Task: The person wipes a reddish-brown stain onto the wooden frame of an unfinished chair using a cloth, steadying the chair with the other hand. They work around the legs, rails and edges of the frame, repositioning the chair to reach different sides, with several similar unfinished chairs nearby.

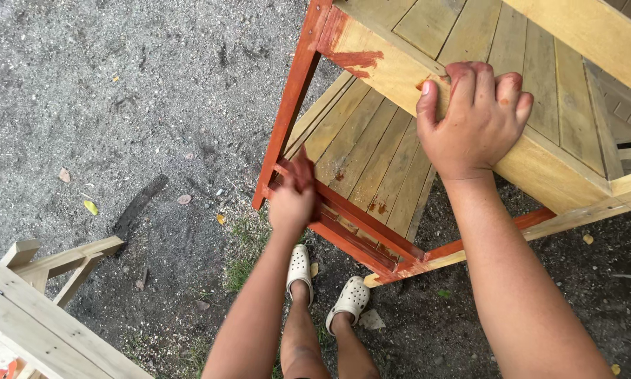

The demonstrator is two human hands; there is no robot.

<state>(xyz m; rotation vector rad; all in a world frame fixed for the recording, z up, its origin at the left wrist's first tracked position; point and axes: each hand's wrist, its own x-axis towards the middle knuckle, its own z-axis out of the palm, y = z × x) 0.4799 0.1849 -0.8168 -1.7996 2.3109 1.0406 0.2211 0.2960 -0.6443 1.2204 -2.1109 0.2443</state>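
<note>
Right hand (474, 119) grips wooden shelf unit's (372, 151) top rail; left hand (294, 196) (grasp unclear) rubs red stain on lower rail, mid-staining; unstained wood awaits.

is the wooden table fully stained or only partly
Only partly. The wooden table has red-brown stain on one leg and the lower rails; its slats and top rail are bare.

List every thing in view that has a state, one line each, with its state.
Wooden table: tipped over, part stained red-brown, the rest bare wood.
Lower rail: stained red-brown.
Left hand: pressed on the lower rail, stain on it.
Right hand: gripping the table's top edge, fingers curled over, stain-smeared.
Second wooden piece: unstained.
</note>
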